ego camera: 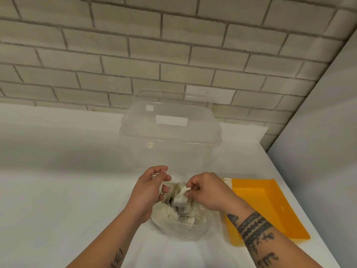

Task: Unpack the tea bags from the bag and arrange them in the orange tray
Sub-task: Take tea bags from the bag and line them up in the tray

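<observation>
My left hand [148,190] had its curled fingers hooked on the clear bag [179,227], holding its mouth open, I'd guess. Tea bags [168,213] sat bunched inside. My right hand [207,190] pinched one between thumb and fingertips. The orange tray [270,207] sat just right, handy for drop-off.

clear lidded tub [170,136], brick wall [135,45], white counter [58,171]

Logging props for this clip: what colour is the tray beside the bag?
Orange; the tray shows best in the head view, the only one.
</observation>
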Available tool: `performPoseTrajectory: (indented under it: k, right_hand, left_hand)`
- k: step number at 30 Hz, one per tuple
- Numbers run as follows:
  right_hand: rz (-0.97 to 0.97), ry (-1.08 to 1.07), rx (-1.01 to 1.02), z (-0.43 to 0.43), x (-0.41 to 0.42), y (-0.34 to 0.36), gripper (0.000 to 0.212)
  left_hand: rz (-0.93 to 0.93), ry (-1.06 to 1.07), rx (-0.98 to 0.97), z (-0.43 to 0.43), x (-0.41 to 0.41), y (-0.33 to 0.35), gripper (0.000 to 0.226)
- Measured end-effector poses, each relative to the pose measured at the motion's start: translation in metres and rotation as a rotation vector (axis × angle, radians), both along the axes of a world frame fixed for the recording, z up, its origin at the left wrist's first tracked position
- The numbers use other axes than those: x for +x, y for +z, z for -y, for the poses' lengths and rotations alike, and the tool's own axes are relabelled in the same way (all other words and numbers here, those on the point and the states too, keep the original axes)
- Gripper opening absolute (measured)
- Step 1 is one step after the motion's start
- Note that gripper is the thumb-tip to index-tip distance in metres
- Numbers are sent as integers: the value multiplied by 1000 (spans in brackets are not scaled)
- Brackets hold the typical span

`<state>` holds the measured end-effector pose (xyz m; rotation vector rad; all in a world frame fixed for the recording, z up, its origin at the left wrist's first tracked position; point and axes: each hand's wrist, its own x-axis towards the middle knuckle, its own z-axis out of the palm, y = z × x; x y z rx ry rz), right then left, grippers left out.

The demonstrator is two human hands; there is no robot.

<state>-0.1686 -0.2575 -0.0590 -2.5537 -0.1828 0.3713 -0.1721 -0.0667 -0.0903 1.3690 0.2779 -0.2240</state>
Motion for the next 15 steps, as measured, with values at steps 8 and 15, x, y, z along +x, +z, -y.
performPoseTrajectory:
  k: [8,15]
  right_hand:
    - [26,-5,304,-20,12,26,8]
    - [97,-194,492,-24,16,15,15]
  left_hand:
    - [7,-321,-24,-7,1,12,55]
    - [-32,-186,-130,-19,7,8,27]
